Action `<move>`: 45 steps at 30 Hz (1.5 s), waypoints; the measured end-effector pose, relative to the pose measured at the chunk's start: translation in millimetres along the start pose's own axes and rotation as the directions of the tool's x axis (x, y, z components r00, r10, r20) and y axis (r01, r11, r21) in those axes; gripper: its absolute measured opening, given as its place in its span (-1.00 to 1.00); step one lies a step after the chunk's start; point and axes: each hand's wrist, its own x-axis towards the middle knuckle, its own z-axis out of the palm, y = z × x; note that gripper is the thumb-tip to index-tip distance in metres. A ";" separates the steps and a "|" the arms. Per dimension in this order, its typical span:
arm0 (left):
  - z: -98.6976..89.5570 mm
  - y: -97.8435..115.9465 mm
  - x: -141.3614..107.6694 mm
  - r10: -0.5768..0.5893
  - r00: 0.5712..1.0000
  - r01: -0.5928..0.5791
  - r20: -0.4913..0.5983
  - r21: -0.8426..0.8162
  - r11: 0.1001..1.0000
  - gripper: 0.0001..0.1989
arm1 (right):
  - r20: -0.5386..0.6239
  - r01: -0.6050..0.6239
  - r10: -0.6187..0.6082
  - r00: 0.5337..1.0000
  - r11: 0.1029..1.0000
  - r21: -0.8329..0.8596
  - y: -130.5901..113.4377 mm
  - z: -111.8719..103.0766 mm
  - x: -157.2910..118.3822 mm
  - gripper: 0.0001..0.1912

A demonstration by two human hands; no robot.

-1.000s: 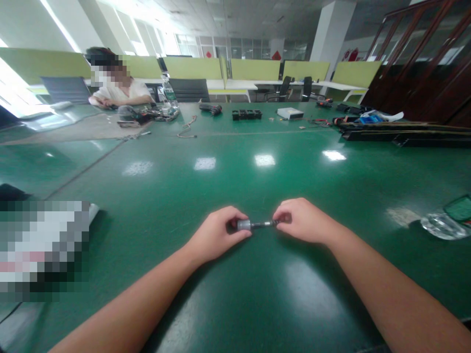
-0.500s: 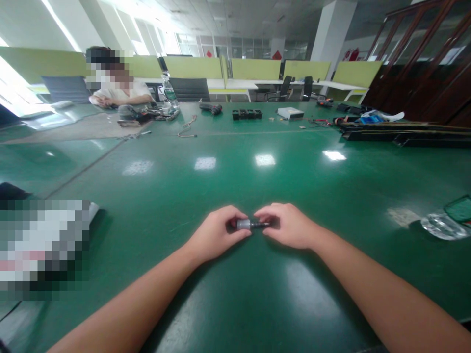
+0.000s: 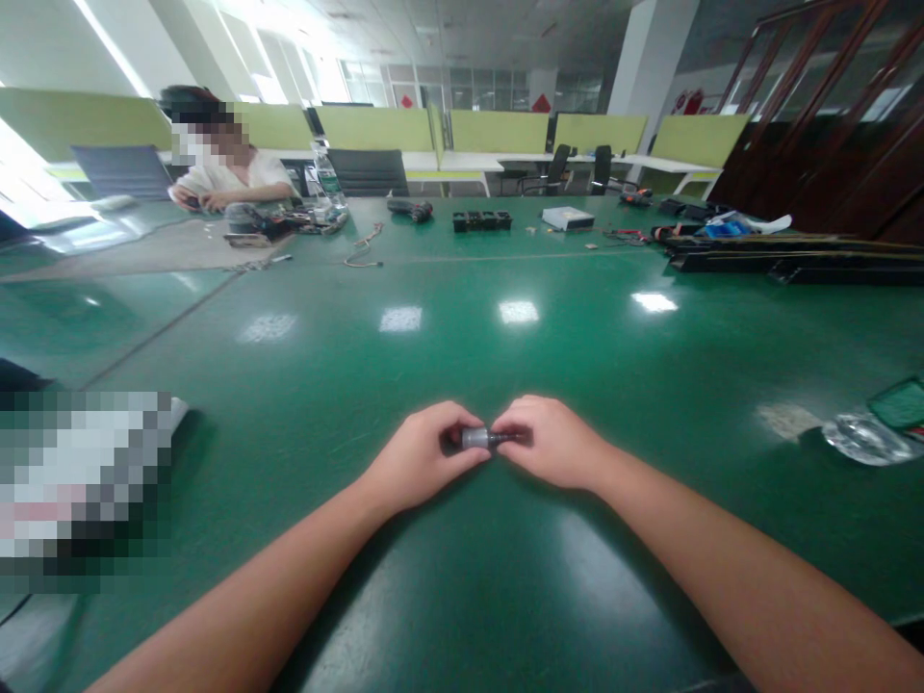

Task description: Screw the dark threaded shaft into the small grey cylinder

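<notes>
A small cylindrical object (image 3: 475,438), grey with a dark narrower end, lies sideways between my hands, low over the green table (image 3: 462,356). My left hand (image 3: 433,452) is closed round its grey left part with thumb and fingers. From the other side my right hand (image 3: 550,441) pinches the thin dark end, fingertips close to the grey part. The fingers hide both ends of the object.
A blurred-out white box (image 3: 72,476) is at the left, a glass ashtray (image 3: 862,438) at the right. Across the table are a black block (image 3: 482,221), a white box (image 3: 568,219), black bars (image 3: 794,260), a bottle (image 3: 326,178) and a seated person (image 3: 238,178).
My right hand has shifted left along the dark end, closer to my left hand. The person across the table has moved their hands a little.
</notes>
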 end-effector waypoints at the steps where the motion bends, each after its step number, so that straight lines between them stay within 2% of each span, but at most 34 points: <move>1: 0.1 -0.2 0.0 -0.002 1.000 0.002 -0.001 0.002 1.000 -0.78 | 0.000 0.001 -0.001 1.000 1.000 0.000 0.4 0.3 0.1 -0.87; 10: -0.3 0.0 0.2 -0.013 1.000 0.013 0.001 -0.010 1.000 -0.78 | -0.002 0.021 -0.021 1.000 1.000 0.014 0.6 -0.4 -0.6 -0.87; 45: -1.6 0.2 -0.4 0.000 1.000 0.000 -0.001 0.002 1.000 -0.78 | 0.038 -0.026 0.025 0.999 1.000 0.007 3.8 -9.4 -4.8 -0.88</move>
